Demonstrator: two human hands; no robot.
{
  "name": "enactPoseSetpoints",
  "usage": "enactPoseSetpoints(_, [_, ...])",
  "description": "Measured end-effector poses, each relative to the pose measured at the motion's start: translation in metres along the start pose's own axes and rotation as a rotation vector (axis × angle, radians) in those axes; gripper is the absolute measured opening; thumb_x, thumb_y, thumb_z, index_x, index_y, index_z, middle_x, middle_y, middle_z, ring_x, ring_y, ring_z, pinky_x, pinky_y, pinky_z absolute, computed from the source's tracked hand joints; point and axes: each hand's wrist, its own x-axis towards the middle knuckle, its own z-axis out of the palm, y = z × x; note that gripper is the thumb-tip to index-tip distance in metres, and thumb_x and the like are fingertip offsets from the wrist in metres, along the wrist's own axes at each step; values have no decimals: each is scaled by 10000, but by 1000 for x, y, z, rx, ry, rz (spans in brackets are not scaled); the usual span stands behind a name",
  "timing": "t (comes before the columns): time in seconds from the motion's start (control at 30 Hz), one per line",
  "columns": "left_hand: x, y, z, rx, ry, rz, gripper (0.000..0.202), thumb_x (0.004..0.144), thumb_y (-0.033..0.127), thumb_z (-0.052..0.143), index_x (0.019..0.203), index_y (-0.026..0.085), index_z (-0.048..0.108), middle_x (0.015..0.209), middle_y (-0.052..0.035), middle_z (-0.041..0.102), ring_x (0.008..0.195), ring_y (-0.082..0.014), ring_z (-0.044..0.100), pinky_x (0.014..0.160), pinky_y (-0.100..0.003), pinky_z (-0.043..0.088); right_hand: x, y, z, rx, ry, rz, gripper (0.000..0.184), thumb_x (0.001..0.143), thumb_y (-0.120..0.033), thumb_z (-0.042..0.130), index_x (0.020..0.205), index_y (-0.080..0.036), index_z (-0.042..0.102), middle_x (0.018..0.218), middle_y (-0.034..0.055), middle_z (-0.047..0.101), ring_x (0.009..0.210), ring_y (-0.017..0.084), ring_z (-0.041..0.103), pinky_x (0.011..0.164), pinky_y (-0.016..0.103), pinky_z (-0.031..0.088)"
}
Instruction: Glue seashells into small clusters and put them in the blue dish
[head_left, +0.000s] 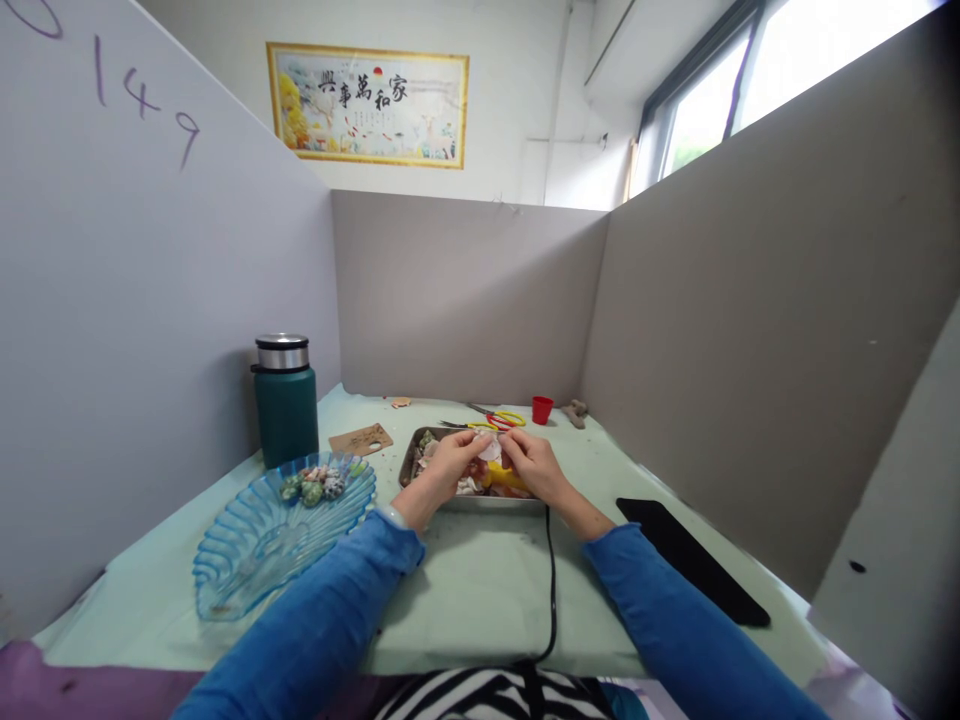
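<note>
My left hand (pixel 448 468) and my right hand (pixel 538 466) meet over a shallow metal tray (pixel 487 504). Between their fingertips they pinch a small whitish piece (pixel 491 451), thin and pale; its exact kind cannot be made out. Inside the tray lie a yellow object (pixel 506 479) and a jumble of pale and brownish bits, some greenish at the left end. My fingers hide part of these contents. To the left, a blue ribbed clear plate (pixel 255 540) bears several small speckled lumps (pixel 313 485) in green, white and reddish colours.
Behind the tray lie yellow-and-red-handled scissors (pixel 506 419) and a small red cup (pixel 542 410). A green bottle (pixel 286 415) stands back left beside a brown card (pixel 361 441). A black flat slab (pixel 686 560) lies right. A black cord (pixel 553 590) runs toward me. Grey partitions (pixel 465 300) enclose the table.
</note>
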Motion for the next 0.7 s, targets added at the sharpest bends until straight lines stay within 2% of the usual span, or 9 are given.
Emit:
enactPoseSetpoints(0.33, [-2,2,1,-15,-8,21,538,548,537,872,808,115,661,678,-18,619,476,-79,539,439,-202,411,0,-3,-1,-10,-5,-11,372,952,-406,450,637,-224,529,585,-6,594,568,153,550,628,291,414])
enactPoseSetpoints(0.7, [-3,4,3,-62,20,24,496,600,510,856,827,111,670,685,-13,622,497,-79,540,455,-201,429,0,1,0,-17,-21,-12,377,954,-412,441,642,-220,532,590,0,598,581,158,552,642,297,421])
